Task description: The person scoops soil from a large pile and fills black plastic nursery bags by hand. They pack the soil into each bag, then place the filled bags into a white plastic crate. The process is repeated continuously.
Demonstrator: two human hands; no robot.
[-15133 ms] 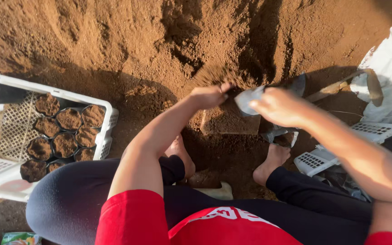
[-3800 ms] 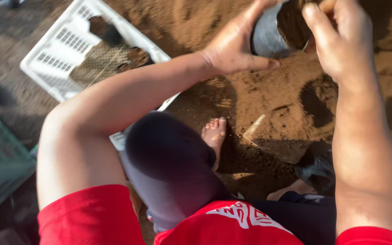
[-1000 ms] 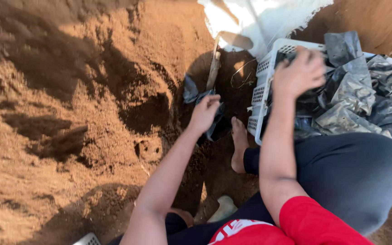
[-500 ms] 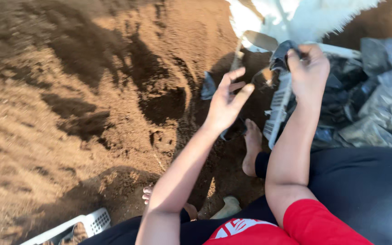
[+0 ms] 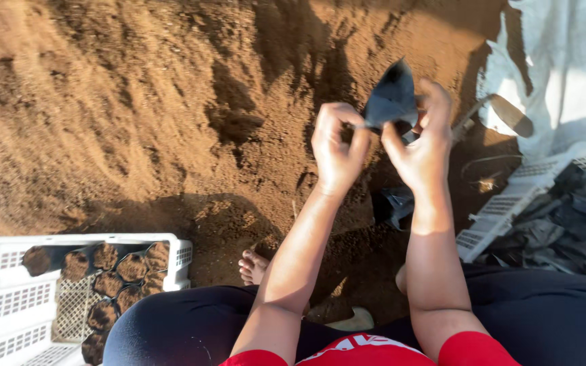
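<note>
Black thin plastic bag (image 5: 391, 100) held up over the brown soil heap (image 5: 171, 102), left hand (image 5: 337, 152) and right hand (image 5: 420, 146) both pinching its lower edge, white crate (image 5: 8, 305) with soil-filled bags (image 5: 127, 271) at left, second white crate (image 5: 520, 196) with empty black bags (image 5: 571, 227) at right.

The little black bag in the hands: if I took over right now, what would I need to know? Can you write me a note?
Left hand: pinching the left edge of the small black bag.
Right hand: pinching its right edge; the bag is held up over the soil heap and looks flat and empty.
Left side: white crate with about nine soil-filled bags packed together.
Right side: second white crate holding a pile of empty dark bags.
Done: some bags filled and crated.
Left: this bag has no soil yet; the crate has free space.
</note>
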